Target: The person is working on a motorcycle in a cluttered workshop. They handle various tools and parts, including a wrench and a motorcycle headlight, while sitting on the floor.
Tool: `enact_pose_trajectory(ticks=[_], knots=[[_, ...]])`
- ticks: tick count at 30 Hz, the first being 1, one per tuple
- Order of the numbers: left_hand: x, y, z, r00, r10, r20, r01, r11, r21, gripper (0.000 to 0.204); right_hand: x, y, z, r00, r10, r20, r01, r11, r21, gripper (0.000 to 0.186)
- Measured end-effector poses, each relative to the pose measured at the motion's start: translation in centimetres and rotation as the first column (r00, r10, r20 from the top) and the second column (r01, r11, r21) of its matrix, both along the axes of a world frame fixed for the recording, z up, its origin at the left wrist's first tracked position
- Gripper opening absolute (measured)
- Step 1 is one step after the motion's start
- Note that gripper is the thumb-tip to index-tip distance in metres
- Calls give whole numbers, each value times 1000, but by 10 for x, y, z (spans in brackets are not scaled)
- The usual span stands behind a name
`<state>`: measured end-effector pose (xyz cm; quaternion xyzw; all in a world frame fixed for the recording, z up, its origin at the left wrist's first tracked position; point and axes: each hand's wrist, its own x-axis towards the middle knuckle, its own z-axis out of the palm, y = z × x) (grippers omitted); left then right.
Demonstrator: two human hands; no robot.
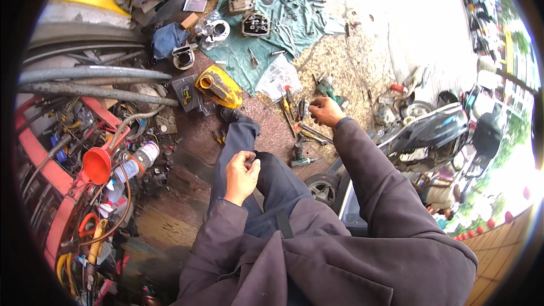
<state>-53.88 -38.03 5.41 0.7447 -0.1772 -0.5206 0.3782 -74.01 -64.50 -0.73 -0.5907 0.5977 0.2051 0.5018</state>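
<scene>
My left hand [242, 178] is raised over my thighs, its fingers curled toward the thumb. Whatever it may hold is too small or hidden to make out. To the right, my right hand [326, 111] is stretched out above the ground tools, fingers bent and pressed together. Its fingertips come close to a small dark tool [302, 109], and I cannot tell whether they touch it. Beside that lie orange-handled screwdrivers [290, 101]. A green power drill [328, 89] lies just beyond the right hand. Nearer to me, a second drill [300, 156] rests on the ground.
A green cloth [238, 59] bears wrenches, a cylinder head [256, 24] and other engine parts. A yellow oil jug [226, 92] lies left of it. At left stands a red metal rack [42, 153] with a red funnel [97, 165]. A partly stripped scooter [430, 130] is at right.
</scene>
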Motion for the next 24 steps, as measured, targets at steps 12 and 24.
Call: enact_pose_trajectory(ticks=[12, 24], knots=[[-11, -47, -79, 949, 303, -90, -280, 938, 206, 14, 50, -147, -88, 916, 389, -96, -396, 916, -68, 30], [-90, -156, -145, 536, 784, -315, -697, 621, 358, 14, 97, -396, -364, 491, 843, -219, -840, 391, -377, 38]])
